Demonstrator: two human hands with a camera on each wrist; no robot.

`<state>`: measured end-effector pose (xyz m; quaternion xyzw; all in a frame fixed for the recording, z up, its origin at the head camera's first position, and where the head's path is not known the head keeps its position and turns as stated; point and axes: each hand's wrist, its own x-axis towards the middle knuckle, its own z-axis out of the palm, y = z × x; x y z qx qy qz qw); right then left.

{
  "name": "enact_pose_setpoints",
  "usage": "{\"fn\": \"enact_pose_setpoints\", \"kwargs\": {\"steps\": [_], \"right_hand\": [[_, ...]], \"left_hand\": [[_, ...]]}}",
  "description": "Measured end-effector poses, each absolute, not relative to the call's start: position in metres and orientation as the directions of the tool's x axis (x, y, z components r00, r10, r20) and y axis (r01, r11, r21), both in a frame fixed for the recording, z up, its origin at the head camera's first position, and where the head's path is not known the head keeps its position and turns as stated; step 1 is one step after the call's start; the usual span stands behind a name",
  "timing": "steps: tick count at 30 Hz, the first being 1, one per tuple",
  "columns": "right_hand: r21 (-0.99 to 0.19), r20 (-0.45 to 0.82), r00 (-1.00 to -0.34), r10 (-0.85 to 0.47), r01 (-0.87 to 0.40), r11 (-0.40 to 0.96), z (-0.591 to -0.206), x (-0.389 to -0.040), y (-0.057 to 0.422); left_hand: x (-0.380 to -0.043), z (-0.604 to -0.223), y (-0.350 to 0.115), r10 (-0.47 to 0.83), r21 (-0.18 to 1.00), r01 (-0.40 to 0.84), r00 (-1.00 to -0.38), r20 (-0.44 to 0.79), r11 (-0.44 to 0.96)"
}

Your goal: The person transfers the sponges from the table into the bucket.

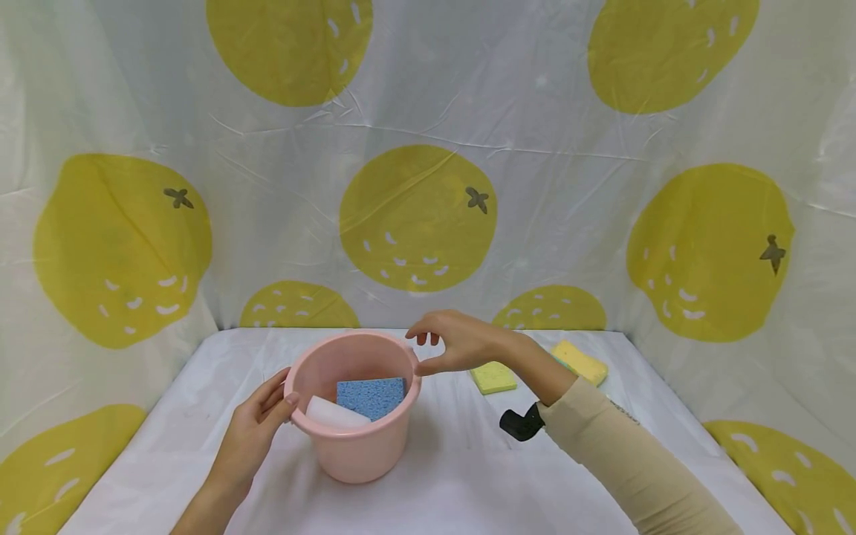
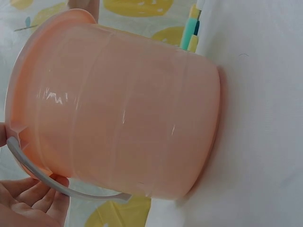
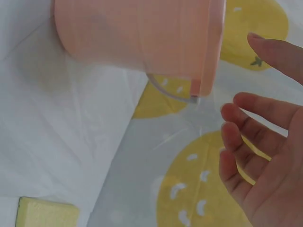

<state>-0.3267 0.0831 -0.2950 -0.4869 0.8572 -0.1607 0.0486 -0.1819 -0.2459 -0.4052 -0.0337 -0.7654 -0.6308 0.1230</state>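
Observation:
A pink plastic bucket (image 1: 361, 449) stands on the white-covered table, its mouth tipped slightly toward the head camera. Inside lie a blue sponge (image 1: 371, 397) and a white block (image 1: 333, 414). My left hand (image 1: 250, 431) grips the rim at the left, thumb on the near side and fingers behind. Its grey handle (image 2: 71, 190) hangs down the side by those fingers in the left wrist view. At the opposite side of the rim is my right hand (image 1: 461, 342), fingers loosely bent and thumb apart, with nothing held. The right wrist view shows this hand (image 3: 274, 156) apart from the bucket.
To the right of the bucket lies a yellow-green sponge (image 1: 493, 377). Farther right, partly behind the right forearm, are a yellow sponge (image 1: 582, 362) and a bit of teal. A lemon-print curtain (image 1: 414, 215) encloses the table at the back and both sides.

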Motion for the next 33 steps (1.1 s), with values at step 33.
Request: {"fn": "enact_pose_setpoints", "kwargs": {"steps": [33], "right_hand": [[-0.408, 0.101, -0.665, -0.74, -0.706, 0.578, -0.318, -0.336, 0.182]], "left_hand": [[-0.181, -0.405, -0.244, -0.11, 0.956, 0.215, -0.964, 0.24, 0.201]]}}
